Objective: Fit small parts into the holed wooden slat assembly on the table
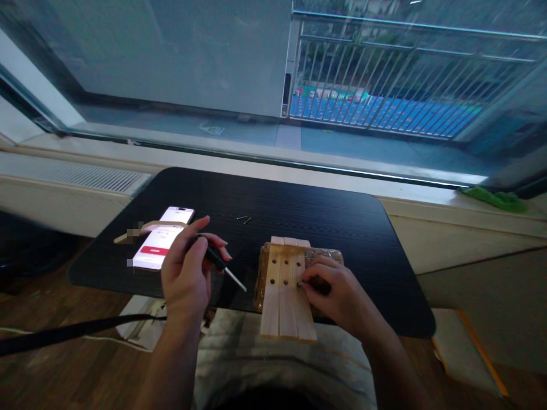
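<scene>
A screwdriver (217, 259) with a black handle and a bare metal shaft is in my left hand (188, 270). Its tip points down and right, apart from the wood. Three pale wooden slats (286, 310) lie side by side, two rows of round holes across them, with their near ends jutting past the table edge. Fingertips of my right hand (331, 282) are pinched together at the lower right hole; what they hold, if anything, is too small to make out. Beneath the slats sits a brown, shiny taped block (327, 254), partly covered by my right hand.
Two small screws (244, 219) lie on the black table (342, 216). A lit phone (154, 250) is at the left, with a curved pale strip (149, 225) across it. Beyond the table are a window sill and a radiator (106, 176). A black strap (85, 328) crosses the lower left.
</scene>
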